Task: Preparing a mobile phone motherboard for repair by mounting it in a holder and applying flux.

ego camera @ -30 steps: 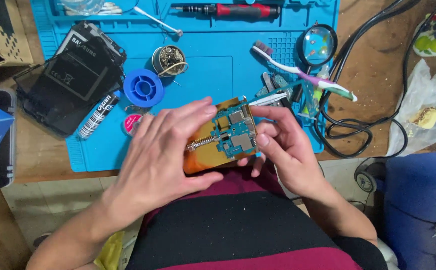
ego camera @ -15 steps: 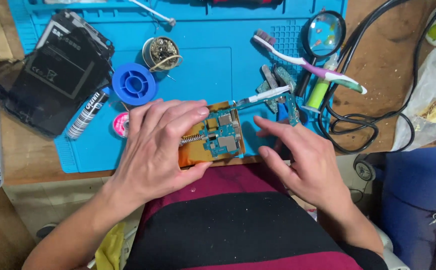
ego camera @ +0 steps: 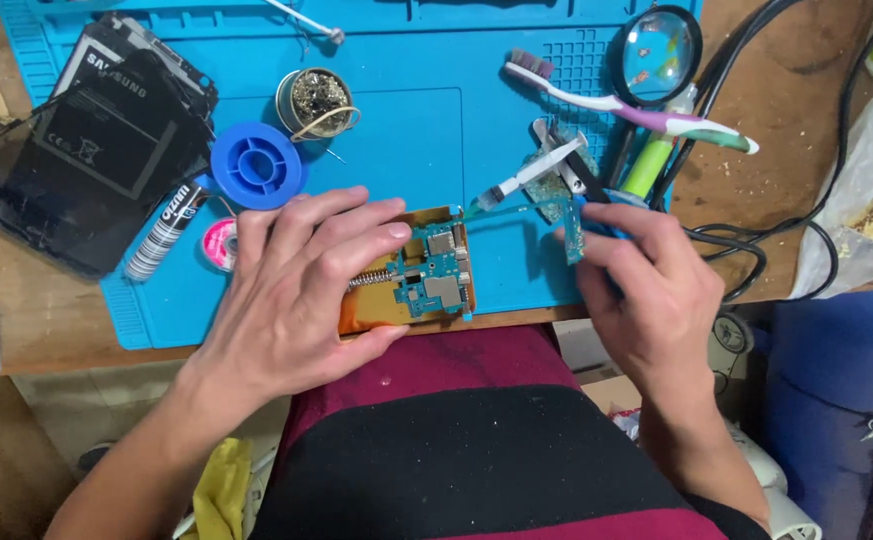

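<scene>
The left hand (ego camera: pixel 292 290) was clamped over the blue circuit board (ego camera: pixel 435 272) at the near edge of the blue mat (ego camera: pixel 437 120), fingers pressing on top and thumb under it. The right hand (ego camera: pixel 647 290), which was just beside the board half a second back, had slid off right and pinched a small green board strip (ego camera: pixel 574 228). The little round tin (ego camera: pixel 315 100) up top held brass wool.

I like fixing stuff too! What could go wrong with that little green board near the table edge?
The circuit board sits right at the blue mat's front edge, pinned only by the left hand; it might slip into the lap. The right hand, reaching into crowded tools, could knock the syringe or toothbrush.
</scene>
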